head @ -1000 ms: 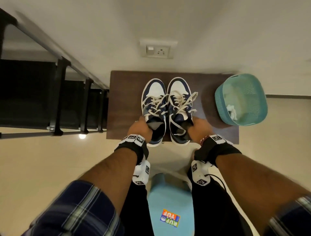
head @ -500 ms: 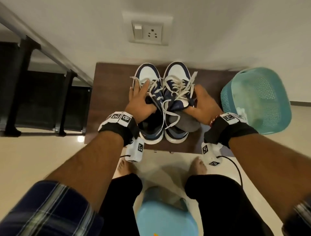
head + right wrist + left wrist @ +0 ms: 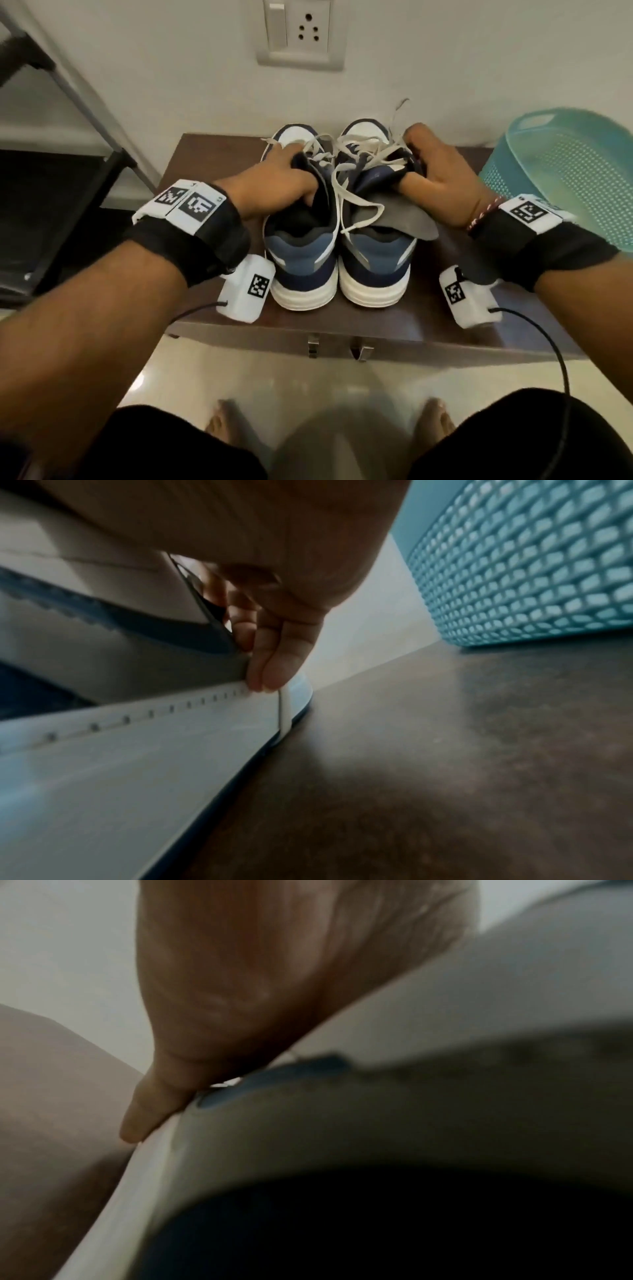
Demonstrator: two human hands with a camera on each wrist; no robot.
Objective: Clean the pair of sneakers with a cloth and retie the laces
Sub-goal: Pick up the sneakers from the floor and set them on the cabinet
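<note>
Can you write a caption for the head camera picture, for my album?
Two hands, left hand and right hand, grip a pair of navy-and-white sneakers on a brown table.

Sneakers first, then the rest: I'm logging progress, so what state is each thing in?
Left sneaker: upright on the table, laces loose, gripped by the left hand.
Right sneaker: upright, laces untied, gripped by the right hand.
Cloth: draped over the right sneaker's collar.
Basket: upright on the table.
</note>
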